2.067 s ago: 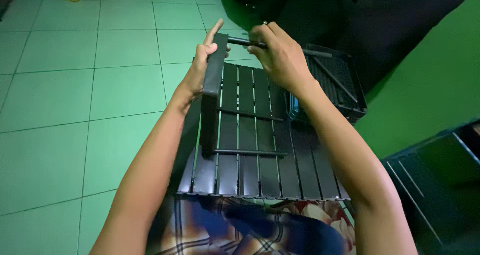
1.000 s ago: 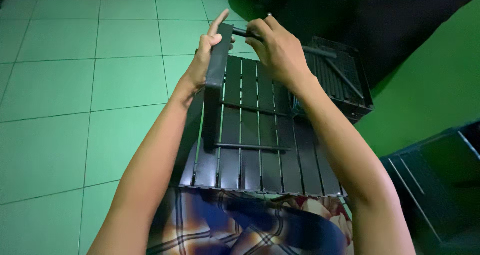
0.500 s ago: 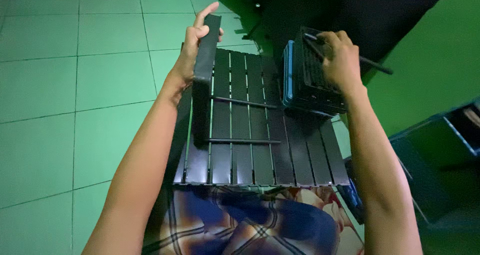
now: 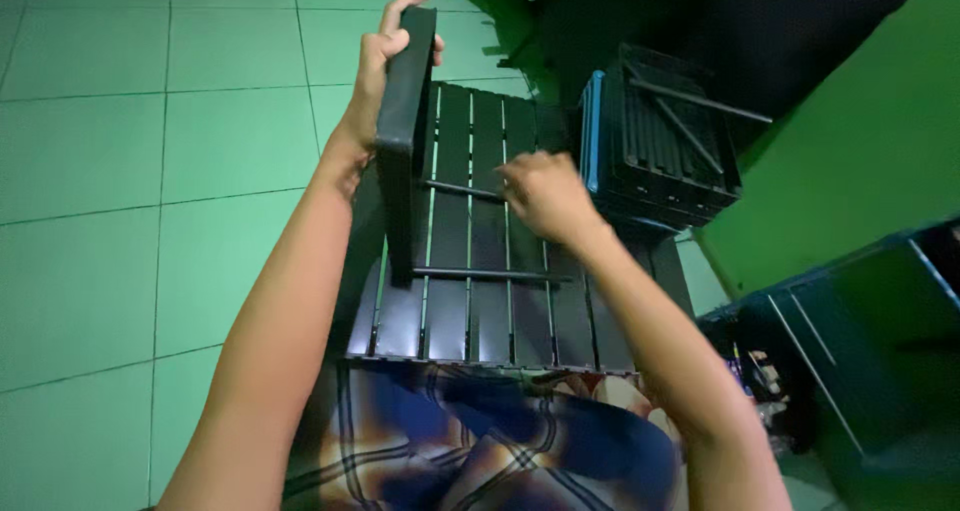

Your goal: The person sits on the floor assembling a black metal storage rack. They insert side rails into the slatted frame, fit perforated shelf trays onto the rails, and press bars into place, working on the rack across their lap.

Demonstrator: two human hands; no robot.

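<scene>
Head view: both hands on a black slatted panel

I see my left hand (image 4: 385, 66) clamped around the top of a raised end slat (image 4: 405, 141) that stands on edge at the panel's left side. My right hand (image 4: 540, 193) rests fingers-down on the slatted panel (image 4: 480, 301) near a thin cross rod (image 4: 455, 189); whether it pinches anything I cannot tell. The panel lies across my lap over plaid cloth (image 4: 470, 441). Just beyond it sits a stack of folded black panels (image 4: 665, 136) on the green tiled floor (image 4: 150, 171).
</scene>
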